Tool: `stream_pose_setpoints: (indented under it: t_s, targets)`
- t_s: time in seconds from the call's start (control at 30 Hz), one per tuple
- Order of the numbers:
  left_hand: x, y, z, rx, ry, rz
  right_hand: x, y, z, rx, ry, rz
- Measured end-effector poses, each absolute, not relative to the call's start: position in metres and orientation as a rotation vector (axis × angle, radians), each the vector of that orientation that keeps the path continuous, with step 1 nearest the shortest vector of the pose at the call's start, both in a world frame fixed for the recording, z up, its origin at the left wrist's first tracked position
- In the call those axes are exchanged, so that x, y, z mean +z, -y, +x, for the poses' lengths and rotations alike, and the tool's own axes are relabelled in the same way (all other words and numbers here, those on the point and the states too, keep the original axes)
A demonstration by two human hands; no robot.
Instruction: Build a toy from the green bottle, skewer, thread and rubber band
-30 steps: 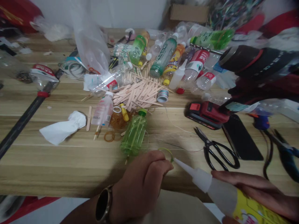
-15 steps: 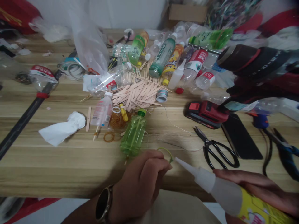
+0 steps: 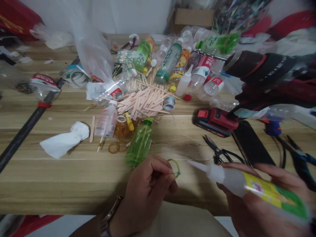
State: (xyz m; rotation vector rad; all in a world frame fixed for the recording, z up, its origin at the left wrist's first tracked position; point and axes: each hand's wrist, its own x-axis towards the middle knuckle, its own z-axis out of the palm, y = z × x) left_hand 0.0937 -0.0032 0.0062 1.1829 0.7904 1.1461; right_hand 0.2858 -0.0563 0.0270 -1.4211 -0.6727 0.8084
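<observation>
My left hand (image 3: 150, 187) pinches a small yellow-green ring (image 3: 177, 166) between thumb and fingertips, near the table's front edge. In my right hand (image 3: 269, 191) lies a glue bottle (image 3: 237, 179) with a yellow and green label, its long white nozzle pointing left. A gap separates the nozzle tip from the ring. Just behind my left hand a green bottle (image 3: 140, 143) rests on the table. Black-handled scissors (image 3: 217, 149) are behind the glue bottle, their handles partly hidden by it.
A red and black drill (image 3: 219, 120) stands at the right beside a dark phone (image 3: 251, 143). Wooden sticks (image 3: 145, 98) are piled in the middle, with several plastic bottles behind. White tissue (image 3: 65, 138) and a long dark bar (image 3: 22, 126) are on the left.
The glue bottle has swung flatter and its nozzle has drawn away from the ring. My left hand has turned, showing the ring and fingertips more, and the watch face has rotated out of view.
</observation>
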Motion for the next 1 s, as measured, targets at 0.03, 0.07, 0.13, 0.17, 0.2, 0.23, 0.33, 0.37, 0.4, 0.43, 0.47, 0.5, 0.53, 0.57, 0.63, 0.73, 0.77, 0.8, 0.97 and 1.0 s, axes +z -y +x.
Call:
stream_pose_setpoints:
  t_s: [0.03, 0.07, 0.13, 0.17, 0.2, 0.23, 0.33, 0.37, 0.4, 0.43, 0.47, 0.5, 0.53, 0.57, 0.63, 0.73, 0.77, 0.8, 0.97, 1.0]
  targets:
    - [0.008, 0.001, 0.096, 1.138, -0.747, 1.088, 0.027, 0.053, 0.287, 0.869, 0.594, -1.386]
    - [0.010, -0.001, 0.097, 1.123, -0.705, 1.003, 0.026, 0.050, 0.290, 0.943, 0.538, -1.355]
    - [0.014, -0.005, 0.100, 1.081, -0.645, 0.877, 0.021, 0.046, 0.294, 1.122, 0.462, -1.326]
    - [0.015, -0.007, 0.100, 1.068, -0.624, 0.835, 0.019, 0.044, 0.296, 1.206, 0.429, -1.314]
    - [0.015, -0.009, 0.101, 1.056, -0.615, 0.802, 0.016, 0.043, 0.296, 1.275, 0.395, -1.295]
    - [0.015, -0.010, 0.101, 1.044, -0.612, 0.778, 0.014, 0.042, 0.294, 1.331, 0.355, -1.270]
    - [0.012, -0.010, 0.100, 0.995, -0.615, 0.751, 0.009, 0.038, 0.286, 1.437, 0.247, -1.221]
    - [0.010, -0.009, 0.099, 0.972, -0.621, 0.746, 0.008, 0.036, 0.283, 1.435, 0.244, -1.224]
    - [0.008, -0.009, 0.098, 0.949, -0.628, 0.743, 0.006, 0.034, 0.281, 1.407, 0.265, -1.239]
    - [0.006, -0.008, 0.096, 0.929, -0.632, 0.742, 0.005, 0.031, 0.281, 1.356, 0.319, -1.269]
    - [0.004, -0.007, 0.095, 0.907, -0.635, 0.742, 0.003, 0.027, 0.281, 1.293, 0.409, -1.314]
    - [0.001, -0.007, 0.094, 0.889, -0.632, 0.746, 0.001, 0.022, 0.283, 1.213, 0.535, -1.369]
    - [-0.001, -0.006, 0.093, 0.875, -0.630, 0.747, -0.002, 0.015, 0.285, 1.128, 0.676, -1.423]
    - [-0.003, -0.006, 0.092, 0.865, -0.630, 0.745, -0.006, 0.007, 0.288, 1.047, 0.818, -1.469]
    - [-0.005, -0.006, 0.090, 0.853, -0.633, 0.728, -0.015, -0.014, 0.294, 0.914, 1.015, -1.508]
    - [-0.005, -0.006, 0.090, 0.832, -0.649, 0.668, -0.029, -0.050, 0.300, 0.814, 1.091, -1.522]
    - [-0.005, -0.006, 0.090, 0.825, -0.639, 0.645, -0.033, -0.061, 0.300, 0.792, 1.118, -1.525]
    - [-0.005, -0.006, 0.090, 0.820, -0.618, 0.620, -0.037, -0.072, 0.301, 0.763, 1.145, -1.529]
    - [-0.013, -0.011, 0.092, 0.869, -0.350, 0.546, -0.049, -0.107, 0.301, 0.616, 1.229, -1.589]
    - [-0.013, -0.013, 0.092, 0.885, -0.312, 0.533, -0.051, -0.110, 0.302, 0.604, 1.237, -1.605]
